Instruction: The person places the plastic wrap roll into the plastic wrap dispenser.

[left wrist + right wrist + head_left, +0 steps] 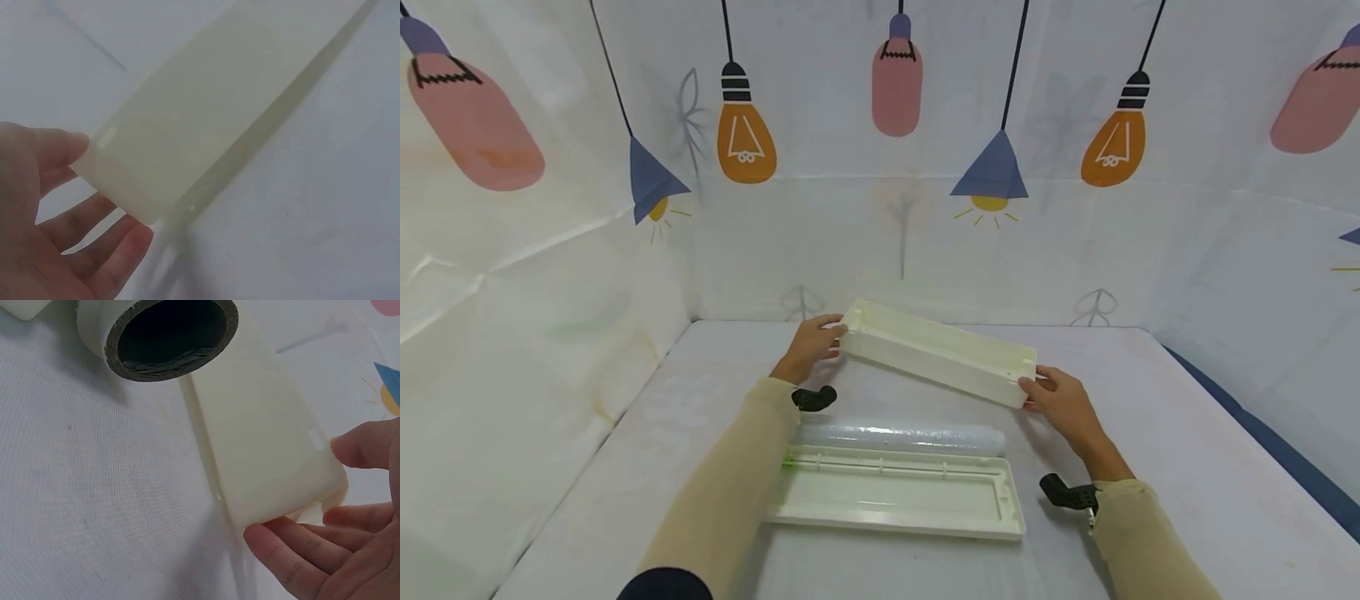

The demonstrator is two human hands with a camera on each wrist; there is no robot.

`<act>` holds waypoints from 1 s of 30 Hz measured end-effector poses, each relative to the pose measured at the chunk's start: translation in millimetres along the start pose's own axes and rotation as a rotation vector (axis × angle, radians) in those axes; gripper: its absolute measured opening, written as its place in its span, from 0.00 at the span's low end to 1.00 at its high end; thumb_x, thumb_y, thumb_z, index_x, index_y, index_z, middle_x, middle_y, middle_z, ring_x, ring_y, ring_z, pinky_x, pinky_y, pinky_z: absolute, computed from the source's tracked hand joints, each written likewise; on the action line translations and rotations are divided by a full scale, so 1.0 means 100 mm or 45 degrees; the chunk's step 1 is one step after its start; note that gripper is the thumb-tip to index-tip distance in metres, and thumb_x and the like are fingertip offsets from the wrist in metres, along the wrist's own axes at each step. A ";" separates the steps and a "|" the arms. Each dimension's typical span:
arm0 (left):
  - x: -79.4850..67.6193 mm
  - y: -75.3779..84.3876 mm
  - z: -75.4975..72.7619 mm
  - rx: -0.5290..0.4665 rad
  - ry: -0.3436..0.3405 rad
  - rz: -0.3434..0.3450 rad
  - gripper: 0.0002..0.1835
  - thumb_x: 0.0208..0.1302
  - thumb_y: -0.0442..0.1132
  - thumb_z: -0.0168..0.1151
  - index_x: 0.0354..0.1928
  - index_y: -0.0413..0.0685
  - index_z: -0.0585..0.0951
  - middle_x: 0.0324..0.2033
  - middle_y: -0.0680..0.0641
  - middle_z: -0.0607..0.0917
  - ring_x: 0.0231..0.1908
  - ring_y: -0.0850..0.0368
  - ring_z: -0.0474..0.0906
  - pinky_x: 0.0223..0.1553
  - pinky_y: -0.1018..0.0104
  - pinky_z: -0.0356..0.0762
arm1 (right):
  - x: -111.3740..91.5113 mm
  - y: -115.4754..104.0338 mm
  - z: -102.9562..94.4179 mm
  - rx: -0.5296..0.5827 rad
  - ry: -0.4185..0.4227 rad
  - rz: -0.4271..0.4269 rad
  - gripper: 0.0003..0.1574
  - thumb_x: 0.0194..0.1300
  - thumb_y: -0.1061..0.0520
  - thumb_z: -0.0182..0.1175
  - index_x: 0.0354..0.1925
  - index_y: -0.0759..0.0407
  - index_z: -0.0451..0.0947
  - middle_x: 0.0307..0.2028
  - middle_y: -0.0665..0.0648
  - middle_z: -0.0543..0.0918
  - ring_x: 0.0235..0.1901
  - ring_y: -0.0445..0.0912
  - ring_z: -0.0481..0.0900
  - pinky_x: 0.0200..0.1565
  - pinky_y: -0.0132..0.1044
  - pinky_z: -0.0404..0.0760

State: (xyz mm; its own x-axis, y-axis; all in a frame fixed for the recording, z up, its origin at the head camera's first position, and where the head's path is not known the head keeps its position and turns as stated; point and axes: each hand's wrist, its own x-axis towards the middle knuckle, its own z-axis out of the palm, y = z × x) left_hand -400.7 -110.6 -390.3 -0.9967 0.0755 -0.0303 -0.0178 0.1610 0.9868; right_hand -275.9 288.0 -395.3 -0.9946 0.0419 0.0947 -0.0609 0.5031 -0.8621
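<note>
Both hands hold a long cream plastic box [940, 350] by its two short ends, its hollow side facing up and its right end lower in the head view. My left hand [812, 343] grips the left end, thumb on the near side and fingertips at the end edge in the left wrist view. At the other end, my right hand [1063, 402] pinches the corner between thumb and fingers. Nearer me lies a roll of clear plastic film [902, 437], whose dark hollow core [172, 337] shows in the right wrist view. Against it rests a flat cream lid [895, 500].
A white-covered table [1210, 467] carries these things. Behind it hangs a white sheet [850, 233] printed with lamps and bulbs. A small green piece [787, 460] sits at the lid's upper left. Dark blue fabric [1262, 425] shows past the right table edge.
</note>
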 end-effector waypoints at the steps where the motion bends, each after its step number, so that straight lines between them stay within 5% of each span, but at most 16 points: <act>1: -0.01 0.00 -0.01 -0.003 -0.003 -0.001 0.26 0.74 0.41 0.59 0.70 0.44 0.72 0.59 0.35 0.79 0.57 0.40 0.78 0.56 0.51 0.79 | 0.00 0.00 0.00 0.005 0.000 -0.003 0.40 0.76 0.51 0.56 0.71 0.78 0.57 0.60 0.79 0.73 0.52 0.63 0.82 0.46 0.39 0.85; 30: -0.13 0.11 -0.11 -0.029 -0.024 -0.010 0.23 0.73 0.40 0.61 0.66 0.43 0.73 0.57 0.37 0.78 0.56 0.43 0.76 0.59 0.54 0.76 | 0.00 -0.05 -0.02 0.055 0.046 0.055 0.39 0.75 0.50 0.57 0.70 0.75 0.60 0.61 0.77 0.74 0.50 0.60 0.83 0.45 0.35 0.85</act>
State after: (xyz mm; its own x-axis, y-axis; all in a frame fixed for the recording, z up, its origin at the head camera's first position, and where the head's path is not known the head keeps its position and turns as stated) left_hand -388.9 -120.2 -377.0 -0.9948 0.0932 -0.0407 -0.0274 0.1393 0.9899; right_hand -275.4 286.9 -389.9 -0.9928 0.0942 0.0741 -0.0223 0.4623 -0.8864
